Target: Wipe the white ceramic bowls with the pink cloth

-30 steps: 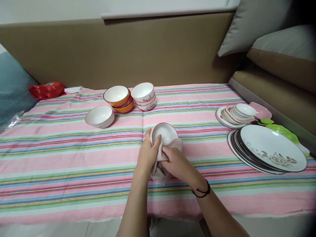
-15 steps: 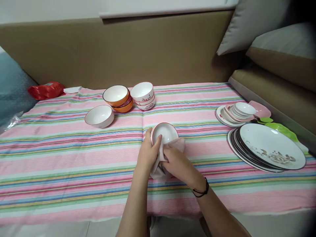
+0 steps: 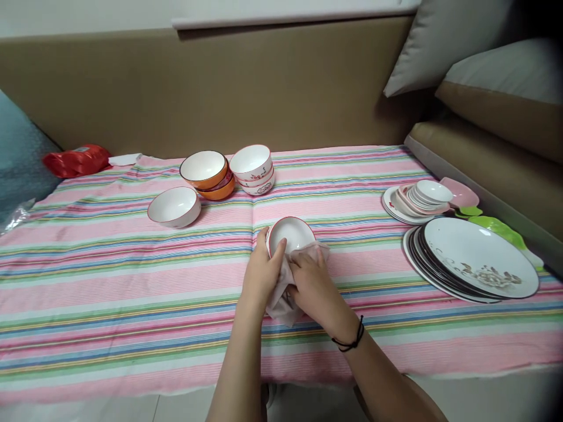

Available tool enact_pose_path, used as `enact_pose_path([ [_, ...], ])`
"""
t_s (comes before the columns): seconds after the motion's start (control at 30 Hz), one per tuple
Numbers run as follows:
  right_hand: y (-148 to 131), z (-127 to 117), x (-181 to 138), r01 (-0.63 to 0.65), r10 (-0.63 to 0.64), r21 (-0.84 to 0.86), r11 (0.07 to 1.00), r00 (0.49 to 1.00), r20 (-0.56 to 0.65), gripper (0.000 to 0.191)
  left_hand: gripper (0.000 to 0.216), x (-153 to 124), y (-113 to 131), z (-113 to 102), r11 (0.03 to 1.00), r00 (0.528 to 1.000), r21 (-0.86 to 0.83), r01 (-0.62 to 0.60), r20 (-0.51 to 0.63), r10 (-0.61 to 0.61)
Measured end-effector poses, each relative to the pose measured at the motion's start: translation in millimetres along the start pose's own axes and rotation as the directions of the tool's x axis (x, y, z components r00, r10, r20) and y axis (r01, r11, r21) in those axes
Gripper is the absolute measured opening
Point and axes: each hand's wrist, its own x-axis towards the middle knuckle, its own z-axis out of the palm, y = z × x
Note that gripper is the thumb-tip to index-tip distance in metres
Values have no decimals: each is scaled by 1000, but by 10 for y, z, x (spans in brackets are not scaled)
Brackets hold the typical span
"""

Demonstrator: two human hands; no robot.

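Observation:
A small white bowl (image 3: pixel 291 235) with a red rim is tilted up over the striped tablecloth (image 3: pixel 109 281) at the middle of the table. My left hand (image 3: pixel 260 275) grips its left rim, thumb inside the bowl. My right hand (image 3: pixel 311 285) is closed on a pale pink cloth (image 3: pixel 281 296) and presses it against the bowl's lower right side. The cloth hangs down between both hands. A black band circles my right wrist.
Behind on the left stand a single white bowl (image 3: pixel 173 206), an orange bowl stack (image 3: pixel 206 174) and a white bowl stack (image 3: pixel 252 169). At the right lie stacked large plates (image 3: pixel 477 261), small dishes (image 3: pixel 422 199) and green leaf dishes (image 3: pixel 501 227). A red bag (image 3: pixel 74 160) lies far left.
My right hand has slid the cloth a little up and along the bowl's lower edge. The bowl and left hand stay almost in place.

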Motion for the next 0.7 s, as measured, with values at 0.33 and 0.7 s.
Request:
enact_pose_path([
  [0.33, 31, -58, -6, 106, -81, 317, 942, 993, -90, 32, 57, 14, 7, -7, 1000, 1000, 1, 12, -4, -12],
  [0.7, 52, -52, 12, 54, -56, 122, 991, 998, 16, 28, 55, 13, -28, -20, 1000, 1000, -8, -10, -14, 10],
])
